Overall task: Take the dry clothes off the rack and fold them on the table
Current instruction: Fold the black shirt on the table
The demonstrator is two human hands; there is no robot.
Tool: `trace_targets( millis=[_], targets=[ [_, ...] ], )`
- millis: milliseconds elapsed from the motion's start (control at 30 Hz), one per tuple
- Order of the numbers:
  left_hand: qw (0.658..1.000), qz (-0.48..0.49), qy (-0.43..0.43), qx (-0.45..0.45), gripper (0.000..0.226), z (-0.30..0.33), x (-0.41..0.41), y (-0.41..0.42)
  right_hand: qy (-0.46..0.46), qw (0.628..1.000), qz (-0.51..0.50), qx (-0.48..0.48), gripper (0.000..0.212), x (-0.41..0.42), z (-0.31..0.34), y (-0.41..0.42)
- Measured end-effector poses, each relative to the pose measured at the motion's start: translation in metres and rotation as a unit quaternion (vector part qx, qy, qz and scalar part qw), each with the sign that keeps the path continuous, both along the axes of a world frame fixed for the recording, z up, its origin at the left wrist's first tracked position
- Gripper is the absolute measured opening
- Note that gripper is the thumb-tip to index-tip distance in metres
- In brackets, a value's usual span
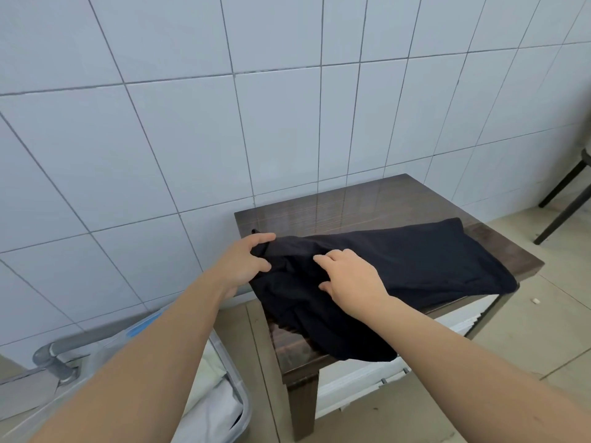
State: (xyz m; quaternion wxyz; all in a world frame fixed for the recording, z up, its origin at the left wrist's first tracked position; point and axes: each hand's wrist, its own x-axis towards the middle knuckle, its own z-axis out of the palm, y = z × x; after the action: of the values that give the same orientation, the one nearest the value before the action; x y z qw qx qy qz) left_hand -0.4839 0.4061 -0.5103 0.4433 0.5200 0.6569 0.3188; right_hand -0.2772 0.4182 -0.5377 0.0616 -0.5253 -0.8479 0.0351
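Head camera looks down on a black garment (399, 266) spread across a dark wooden table (367, 199) that stands against a white tiled wall (192, 107). The cloth lies mostly flat toward the far right corner, rumpled at its left end, and one part droops over the near edge of the tabletop.

The left hand (246, 260) is at the garment's left end, near the table's far left corner; its fingers and thumb are curled round a bunched bit of the fabric, pinching it. The right hand (348, 276) lies just beside it, on top of the cloth, palm down, with the fingers only slightly bent and pressing on the fabric. Whether its fingertips have caught a fold I cannot tell. Both bare forearms reach in from the bottom of the view.

Under the table, white panels (367, 382) lean between the legs. At lower left stands a clear plastic bin (236, 394) with white material inside, and next to it a grey metal pipe (54, 359). On the beige floor (543, 330), at the far right, the black legs of a chair (563, 199) show.
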Motion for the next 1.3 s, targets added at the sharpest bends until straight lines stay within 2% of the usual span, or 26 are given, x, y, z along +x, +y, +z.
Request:
trace_targets(
  millis=[67,133,200,267,367,433,500,567,633,667,733,833,900,967,1000,1067,1100,1200,1233,1300],
  targets=[
    [0.999,-0.017,0.025,-0.014,0.070,-0.002,-0.003,-0.002,-0.002,0.999,-0.047,-0.016,0.045,-0.004,-0.005,0.006],
    [0.998,-0.015,0.058,-0.013,0.074,-0.004,-0.005,-0.003,0.028,0.997,-0.076,-0.016,0.030,-0.006,-0.010,0.014],
    [0.997,0.000,0.079,-0.012,0.075,-0.007,-0.007,-0.003,0.121,0.987,-0.102,-0.033,0.019,-0.001,-0.010,0.022],
    [0.997,0.014,0.076,-0.018,0.076,-0.011,-0.010,-0.001,0.248,0.957,-0.132,-0.070,0.014,0.005,-0.003,0.030],
    [0.994,0.026,0.100,-0.027,0.077,-0.014,-0.011,0.004,0.365,0.913,-0.150,-0.106,0.019,0.017,0.012,0.040],
    [0.985,0.034,0.167,-0.028,0.077,-0.017,-0.009,0.010,0.404,0.898,-0.141,-0.107,0.020,0.024,0.022,0.042],
    [0.965,0.030,0.261,-0.006,0.076,-0.019,-0.005,0.015,0.413,0.898,-0.120,-0.088,0.020,0.027,0.032,0.041],
    [0.949,0.016,0.309,0.063,0.058,-0.017,0.005,0.016,0.437,0.890,-0.099,-0.083,0.021,0.027,0.040,0.040],
    [0.923,0.015,0.351,0.154,0.018,-0.014,0.015,0.017,0.461,0.879,-0.085,-0.089,0.019,0.025,0.046,0.040],
    [0.907,0.028,0.376,0.188,0.013,-0.012,0.021,0.018,0.459,0.881,-0.085,-0.083,0.018,0.025,0.048,0.040],
    [0.893,0.078,0.386,0.216,0.022,-0.012,0.026,0.019,0.428,0.896,-0.099,-0.064,0.017,0.025,0.049,0.039],
    [0.924,0.163,0.289,0.188,0.018,-0.007,0.028,0.021,0.421,0.894,-0.111,-0.109,0.019,0.022,0.046,0.031],
    [0.943,0.168,0.238,0.163,0.013,-0.007,0.026,0.017,0.414,0.893,-0.107,-0.139,0.017,0.016,0.037,0.027],
    [0.951,0.104,0.241,0.161,0.010,-0.010,0.030,0.012,0.355,0.926,-0.093,-0.093,0.019,0.011,0.027,0.022],
    [0.952,0.057,0.250,0.165,0.013,-0.013,0.032,0.012,0.315,0.943,-0.085,-0.059,0.030,0.009,0.022,0.021],
    [0.952,-0.047,0.267,0.144,0.034,-0.024,0.037,0.012,0.260,0.962,-0.079,-0.024,0.050,0.006,0.012,0.017],
    [0.950,-0.086,0.274,0.119,0.045,-0.030,0.038,0.012,0.242,0.966,-0.083,-0.025,0.052,0.004,0.007,0.015],
    [0.941,-0.147,0.294,0.079,0.059,-0.038,0.036,0.013,0.184,0.978,-0.091,-0.035,0.036,-0.001,-0.002,0.012],
    [0.934,-0.170,0.304,0.078,0.060,-0.038,0.036,0.013,0.185,0.978,-0.088,-0.028,0.026,-0.001,-0.003,0.013],
    [0.914,-0.220,0.334,0.066,0.064,-0.038,0.033,0.013,0.245,0.964,-0.094,-0.039,0.014,0.001,0.002,0.016]
  ],
)
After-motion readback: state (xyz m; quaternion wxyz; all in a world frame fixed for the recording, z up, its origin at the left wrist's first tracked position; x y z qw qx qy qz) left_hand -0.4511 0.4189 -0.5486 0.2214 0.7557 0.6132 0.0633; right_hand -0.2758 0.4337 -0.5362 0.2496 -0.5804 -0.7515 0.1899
